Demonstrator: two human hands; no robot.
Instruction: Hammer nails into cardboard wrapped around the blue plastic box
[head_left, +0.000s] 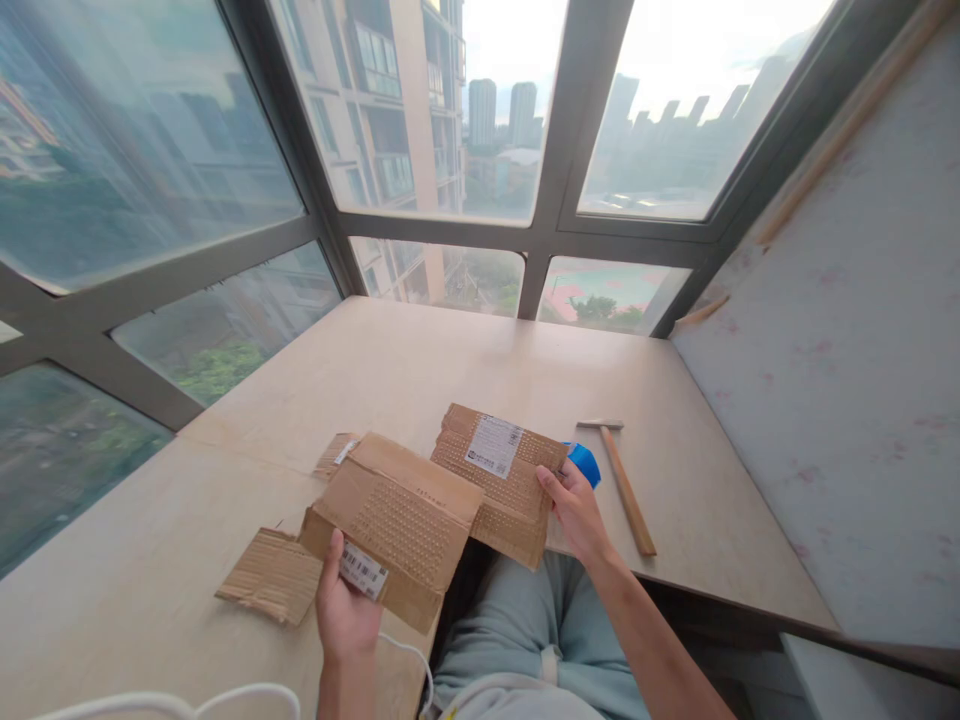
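My left hand (346, 612) grips a creased piece of cardboard (405, 510) by its near left edge, the thumb lying on top beside a barcode label (363, 568). In my right hand (576, 505) is a second, dented cardboard piece (517, 495) with a white printed label (493, 446), pinched at its right edge. Both pieces are held over the table's front edge, their near sides close together or overlapping. A torn cardboard scrap (274, 575) lies left of my left hand, and a smaller labelled scrap (334, 455) shows partly behind the left piece.
A hammer (628, 490) with a wooden handle lies on the pale wooden table (465, 350), right of my right hand. Something blue (585, 464) is partly hidden behind that hand. White cables (247, 690) run along the near left. Windows and a wall border the table.
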